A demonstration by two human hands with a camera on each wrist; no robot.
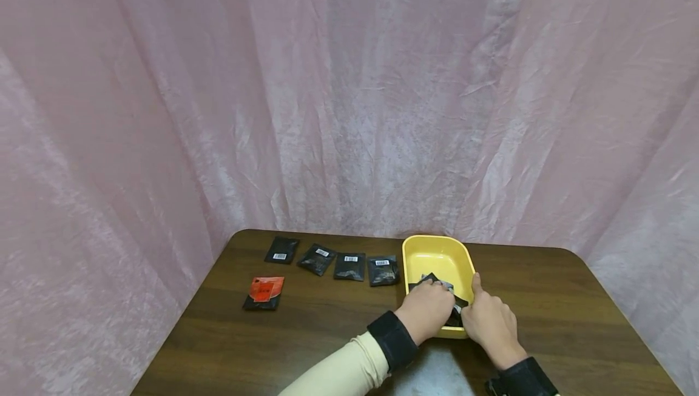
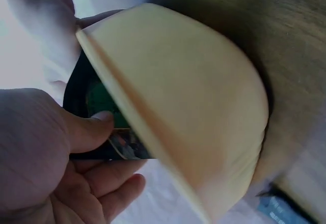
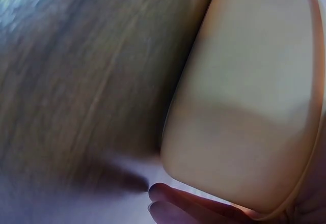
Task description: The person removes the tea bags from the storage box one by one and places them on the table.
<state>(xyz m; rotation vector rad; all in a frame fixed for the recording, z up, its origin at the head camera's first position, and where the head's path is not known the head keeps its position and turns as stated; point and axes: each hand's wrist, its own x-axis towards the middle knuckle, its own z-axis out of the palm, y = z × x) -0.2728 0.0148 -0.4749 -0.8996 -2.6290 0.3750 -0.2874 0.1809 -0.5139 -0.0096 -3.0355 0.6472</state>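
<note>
A yellow plastic bin (image 1: 437,259) stands near the far side of the table, with black packets (image 1: 454,316) in its near part. My left hand (image 1: 428,310) reaches in over the near rim. In the left wrist view, the left thumb (image 2: 91,131) lies on a dark packet with a green print (image 2: 102,104), the fingers beneath it, pinching it by the bin wall. My right hand (image 1: 491,323) grips the bin's right rim, its thumb along the edge. In the right wrist view, fingertips (image 3: 168,193) show by the bin's outer wall (image 3: 239,96).
Left of the bin, several black packets with white labels (image 1: 350,267) lie in a row along the back. Nearer lies a red and black packet (image 1: 264,293). The wooden table (image 1: 327,329) ends at a pink curtain (image 1: 349,99).
</note>
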